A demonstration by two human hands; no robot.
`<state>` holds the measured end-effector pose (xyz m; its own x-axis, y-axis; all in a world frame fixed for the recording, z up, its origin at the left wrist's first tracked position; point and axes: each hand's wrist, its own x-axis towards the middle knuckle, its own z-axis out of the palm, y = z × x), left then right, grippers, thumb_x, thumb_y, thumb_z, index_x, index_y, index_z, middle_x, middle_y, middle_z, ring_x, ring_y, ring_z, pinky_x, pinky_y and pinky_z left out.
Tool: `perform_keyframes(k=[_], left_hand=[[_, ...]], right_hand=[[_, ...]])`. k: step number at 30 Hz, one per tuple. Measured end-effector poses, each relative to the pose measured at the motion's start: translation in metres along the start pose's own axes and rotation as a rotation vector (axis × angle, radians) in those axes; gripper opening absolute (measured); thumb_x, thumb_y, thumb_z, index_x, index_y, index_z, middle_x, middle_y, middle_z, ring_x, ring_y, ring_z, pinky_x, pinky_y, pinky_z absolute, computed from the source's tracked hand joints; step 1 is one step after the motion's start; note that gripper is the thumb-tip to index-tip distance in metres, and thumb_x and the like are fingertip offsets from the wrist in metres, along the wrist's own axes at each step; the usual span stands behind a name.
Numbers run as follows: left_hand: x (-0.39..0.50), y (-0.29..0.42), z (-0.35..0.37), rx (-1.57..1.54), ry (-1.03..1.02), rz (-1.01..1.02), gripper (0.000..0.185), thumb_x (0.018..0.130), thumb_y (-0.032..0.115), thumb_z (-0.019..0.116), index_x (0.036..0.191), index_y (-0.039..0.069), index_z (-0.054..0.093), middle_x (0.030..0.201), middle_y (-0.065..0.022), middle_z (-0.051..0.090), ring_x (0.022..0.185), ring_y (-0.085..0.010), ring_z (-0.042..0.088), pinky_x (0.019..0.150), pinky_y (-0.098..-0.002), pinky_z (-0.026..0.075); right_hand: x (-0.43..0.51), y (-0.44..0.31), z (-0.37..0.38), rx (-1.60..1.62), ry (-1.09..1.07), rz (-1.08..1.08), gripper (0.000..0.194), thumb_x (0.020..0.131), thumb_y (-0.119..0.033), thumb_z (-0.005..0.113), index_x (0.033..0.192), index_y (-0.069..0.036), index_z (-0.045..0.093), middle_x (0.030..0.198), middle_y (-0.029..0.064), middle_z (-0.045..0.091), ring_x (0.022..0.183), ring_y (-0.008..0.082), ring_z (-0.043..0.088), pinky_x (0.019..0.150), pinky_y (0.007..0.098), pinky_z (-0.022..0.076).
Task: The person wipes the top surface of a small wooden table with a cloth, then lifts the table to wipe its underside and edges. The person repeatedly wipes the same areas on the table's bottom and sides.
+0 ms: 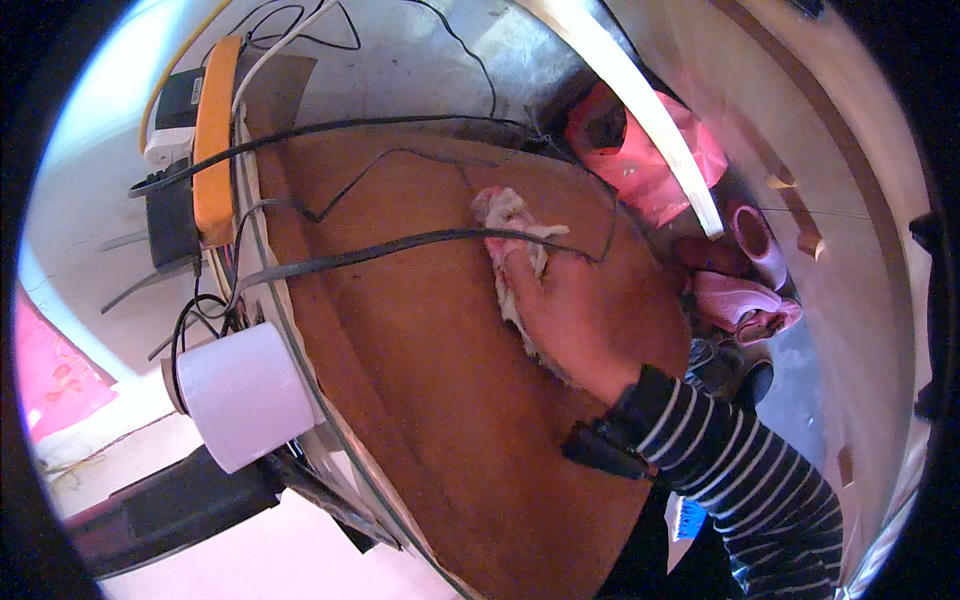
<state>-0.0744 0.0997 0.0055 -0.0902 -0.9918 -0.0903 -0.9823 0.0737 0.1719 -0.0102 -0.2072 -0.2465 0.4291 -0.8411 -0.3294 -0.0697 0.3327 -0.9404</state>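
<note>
My right hand [562, 315] reaches in from the lower right, in a dark sleeve with light stripes. Pressed under its fingers is a crumpled, whitish cloth [517, 217] with pinkish patches. The cloth lies on a brown, wood-like tabletop [420, 322]. A dark cable [375, 251] runs across the tabletop and passes in front of the cloth near my fingers. The hand looks slightly blurred, and some of its fingertips are hidden. My left hand is out of view.
Along the tabletop's left edge are an orange power strip [215, 142] with black adapters [171, 217] plugged in, and a white roll [244, 394]. More cables cross the top. To the right are a pale curved strip [637, 90], a pink plastic bag [667, 165] and pink boots [727, 296].
</note>
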Motion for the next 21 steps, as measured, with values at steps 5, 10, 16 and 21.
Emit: perform_keyframes(k=[5, 10, 16, 21], left_hand=[[-0.012, -0.01, 0.009, -0.007, 0.052, 0.002, 0.029, 0.111, 0.036, 0.052, 0.113, 0.011, 0.066, 0.115, -0.0179, 0.065, 0.098, -0.032, 0.068, 0.08, -0.0418, 0.058], [-0.014, -0.017, 0.01, -0.003, 0.091, -0.003, 0.029, 0.111, 0.036, 0.052, 0.112, 0.011, 0.066, 0.114, -0.0178, 0.065, 0.097, -0.0321, 0.068, 0.079, -0.0419, 0.058], [-0.015, -0.024, 0.016, 0.014, 0.147, -0.007, 0.029, 0.111, 0.036, 0.052, 0.112, 0.011, 0.065, 0.114, -0.0177, 0.065, 0.097, -0.0322, 0.068, 0.079, -0.0421, 0.058], [-0.014, -0.024, 0.014, 0.014, 0.157, 0.008, 0.029, 0.111, 0.037, 0.052, 0.111, 0.011, 0.065, 0.113, -0.0176, 0.065, 0.097, -0.0323, 0.068, 0.079, -0.0423, 0.058]], right_hand=[[0.034, 0.008, 0.016, 0.194, 0.026, -0.093, 0.044, 0.11, -0.037, 0.058, 0.099, 0.001, 0.077, 0.085, 0.0233, 0.075, 0.08, 0.0405, 0.074, 0.071, 0.0461, 0.0546], [0.072, 0.002, 0.014, -0.071, 0.082, -0.138, 0.058, 0.105, -0.054, 0.055, 0.097, -0.001, 0.079, 0.087, 0.0245, 0.075, 0.081, 0.0435, 0.073, 0.076, 0.0507, 0.0563], [0.087, -0.023, 0.018, -0.193, 0.002, -0.084, 0.059, 0.101, -0.055, 0.055, 0.102, -0.001, 0.078, 0.094, 0.0267, 0.076, 0.088, 0.0468, 0.074, 0.082, 0.0547, 0.0564], [0.083, -0.02, -0.003, -0.208, -0.07, 0.097, 0.06, 0.103, -0.054, 0.054, 0.107, 0.002, 0.076, 0.102, 0.0321, 0.073, 0.099, 0.0492, 0.073, 0.088, 0.055, 0.0558]])
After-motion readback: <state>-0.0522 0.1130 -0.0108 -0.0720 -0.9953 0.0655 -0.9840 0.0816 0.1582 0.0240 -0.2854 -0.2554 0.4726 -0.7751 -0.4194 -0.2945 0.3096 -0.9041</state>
